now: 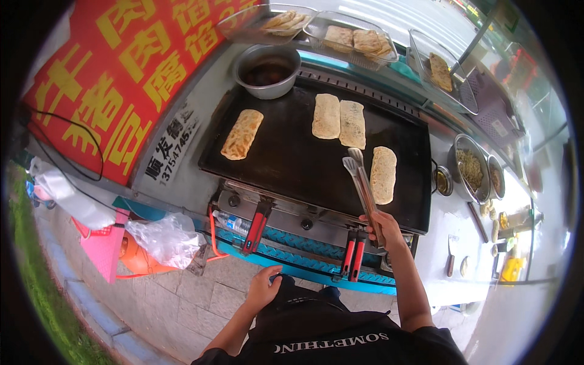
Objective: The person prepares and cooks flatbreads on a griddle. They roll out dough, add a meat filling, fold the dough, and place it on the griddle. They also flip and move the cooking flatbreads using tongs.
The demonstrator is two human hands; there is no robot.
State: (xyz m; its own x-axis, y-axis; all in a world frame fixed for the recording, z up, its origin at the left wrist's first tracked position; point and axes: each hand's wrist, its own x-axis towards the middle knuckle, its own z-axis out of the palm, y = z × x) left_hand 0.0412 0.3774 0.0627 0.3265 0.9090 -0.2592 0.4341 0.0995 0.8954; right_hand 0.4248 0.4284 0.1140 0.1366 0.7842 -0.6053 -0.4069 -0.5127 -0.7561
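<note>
My right hand (384, 228) grips a pair of metal tongs (363, 187) over the front right of a black flat griddle (292, 164). The tongs' jaws stand slightly apart with nothing between them. Right of them lies a pale flatbread (383, 175). Farther back, two pale rectangular flatbreads, one left (326, 116) and one right (352, 124), lie side by side. A browned flatbread (242, 134) rests alone on the griddle's left side. My left hand (266, 286) hangs by my body in front of the stand, thumb apart, with nothing visible in it.
A metal pot (267, 70) of dark liquid stands on the griddle's back left corner. Wire baskets (350, 36) of cooked flatbread line the back. Red-handled tools (258, 228) hang in front. At right are a filling bowl (471, 169), an oil container (442, 180) and a scraper (451, 255).
</note>
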